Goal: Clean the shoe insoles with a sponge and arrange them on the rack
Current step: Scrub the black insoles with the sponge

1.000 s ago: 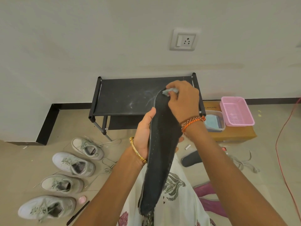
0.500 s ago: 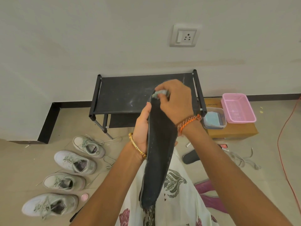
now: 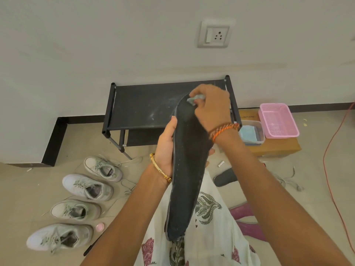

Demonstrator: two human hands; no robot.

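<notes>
a black rack (image 3: pixel 146 110) is seen against the wall, its top shelf marked with pale smears and bare of insoles. in front of it a long dark insole (image 3: pixel 189 169) is held upright over the lap, toe end up. four pale shoes (image 3: pixel 86 187) are lined up on the floor to the left, and a second insole (image 3: pixel 225 177) lies on the floor to the right, partly hidden by the forearm. a pink basket (image 3: pixel 278 120) is set on a cardboard box (image 3: pixel 276 146) beside a clear tub (image 3: pixel 251 132).

the insole is gripped along its edge by the left hand (image 3: pixel 166 150), thumb lying up the rim. a small grey sponge (image 3: pixel 196 98) is pinched in the curled fingers of the right hand (image 3: pixel 211 108) and pressed to the toe end.

compared with half a second ago, the sponge has been carried only slightly across the tip, so scrubbing of the toe area is judged to be under way, with the rest of the insole, and the one on the floor, yet to be finished and racked.
</notes>
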